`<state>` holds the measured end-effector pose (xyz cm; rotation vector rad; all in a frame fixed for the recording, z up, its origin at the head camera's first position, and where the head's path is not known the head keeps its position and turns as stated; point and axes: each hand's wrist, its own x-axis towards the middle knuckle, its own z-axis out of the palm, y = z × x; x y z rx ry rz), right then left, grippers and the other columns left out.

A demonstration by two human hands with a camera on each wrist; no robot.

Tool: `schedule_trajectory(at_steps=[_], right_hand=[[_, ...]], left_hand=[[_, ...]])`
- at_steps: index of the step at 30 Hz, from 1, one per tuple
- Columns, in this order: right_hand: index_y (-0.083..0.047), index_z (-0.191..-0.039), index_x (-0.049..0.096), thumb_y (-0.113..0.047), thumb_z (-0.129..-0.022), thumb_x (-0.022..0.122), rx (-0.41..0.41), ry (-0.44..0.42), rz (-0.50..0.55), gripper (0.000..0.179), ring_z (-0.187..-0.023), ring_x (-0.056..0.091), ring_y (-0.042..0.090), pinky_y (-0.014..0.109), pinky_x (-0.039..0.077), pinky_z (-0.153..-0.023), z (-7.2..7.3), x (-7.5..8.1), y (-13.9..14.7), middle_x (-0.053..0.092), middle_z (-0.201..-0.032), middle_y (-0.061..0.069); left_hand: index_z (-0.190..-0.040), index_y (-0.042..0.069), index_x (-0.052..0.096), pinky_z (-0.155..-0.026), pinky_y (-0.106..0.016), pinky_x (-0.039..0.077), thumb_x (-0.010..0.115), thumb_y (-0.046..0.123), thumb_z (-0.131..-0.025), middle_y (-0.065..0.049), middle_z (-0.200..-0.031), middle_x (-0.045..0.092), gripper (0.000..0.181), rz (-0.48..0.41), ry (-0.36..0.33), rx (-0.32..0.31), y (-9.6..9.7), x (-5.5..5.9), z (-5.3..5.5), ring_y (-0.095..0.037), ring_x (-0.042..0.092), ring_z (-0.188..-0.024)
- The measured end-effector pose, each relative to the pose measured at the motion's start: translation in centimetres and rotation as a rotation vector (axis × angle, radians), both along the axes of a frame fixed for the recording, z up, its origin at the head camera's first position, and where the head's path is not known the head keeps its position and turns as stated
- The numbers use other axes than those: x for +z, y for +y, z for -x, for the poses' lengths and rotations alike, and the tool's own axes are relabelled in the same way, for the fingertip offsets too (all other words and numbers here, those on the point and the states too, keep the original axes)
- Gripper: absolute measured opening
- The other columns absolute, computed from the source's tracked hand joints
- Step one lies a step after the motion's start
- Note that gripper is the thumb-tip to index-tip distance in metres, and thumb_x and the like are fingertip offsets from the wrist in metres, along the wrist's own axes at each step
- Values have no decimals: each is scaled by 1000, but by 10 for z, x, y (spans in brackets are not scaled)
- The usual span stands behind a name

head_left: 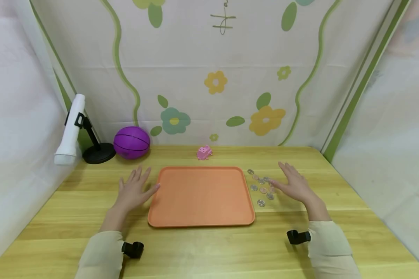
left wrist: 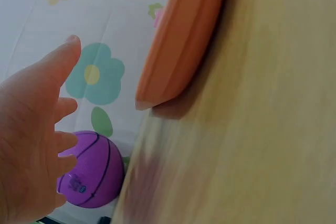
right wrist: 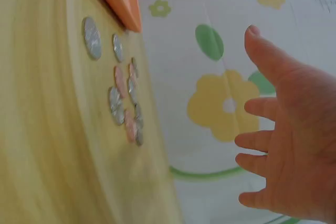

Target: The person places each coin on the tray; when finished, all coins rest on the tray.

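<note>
Tray (head_left: 201,197), orange: flat on the wooden table (head_left: 209,252), between the hands, seemingly centred for either to reach. Coins (head_left: 263,190), silver and copper-coloured: loosely scattered just beside the tray's right rim, presumably set there to lie within the right hand's reach. Left hand (head_left: 132,193): fingers spread, holding nothing, thumb near the tray's left rim. Right hand (head_left: 295,186): likewise spread and bare of any object, raised near the coins; its thumb hides part of the cluster in the head view. Hands well apart. In the way: the raised rim, dividing tray floor from coins. Behind the tray: pink toy (head_left: 204,152). Left rear: purple ball (head_left: 131,142); white lamp-like tube (head_left: 70,130) on a black stand (head_left: 99,153). Backdrop: flowered curtain (head_left: 195,50).
</note>
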<state>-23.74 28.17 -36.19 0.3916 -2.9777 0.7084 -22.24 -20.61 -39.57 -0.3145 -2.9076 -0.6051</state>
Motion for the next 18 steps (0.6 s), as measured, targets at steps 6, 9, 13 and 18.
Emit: schedule_trajectory(at_steps=[6,9,13,18], right_hand=[[-1,-137,20,-44,-84,50,-30,-74,164,75,-119,17,46,60,17,-90,4,-22,18,17,-136,27],[0,-135,25,-41,-84,51,-34,-99,256,70,-119,21,45,58,20,-90,8,-36,25,22,-134,26],[2,-133,30,-34,-85,53,-33,-139,417,64,-119,24,41,52,22,-93,15,-55,31,27,-132,26],[2,-130,34,-30,-84,56,-47,-159,559,61,-121,25,37,48,22,-95,19,-68,33,30,-132,23]], left_hand=[[-138,13,23,-86,-65,0,44,52,-83,-24,-138,13,71,-138,-18,-41,-9,-16,5,-42,10,-124],[-136,10,28,-86,-66,0,46,47,-85,-26,-137,17,66,-241,-38,-76,-11,-23,7,-42,11,-123],[-134,8,32,-87,-64,-1,49,41,-85,-26,-136,19,62,-346,-62,-102,-14,-34,7,-41,9,-124],[-133,10,35,-89,-62,-4,51,39,-85,-25,-136,20,59,-359,-57,-116,-17,-40,7,-40,9,-124]])
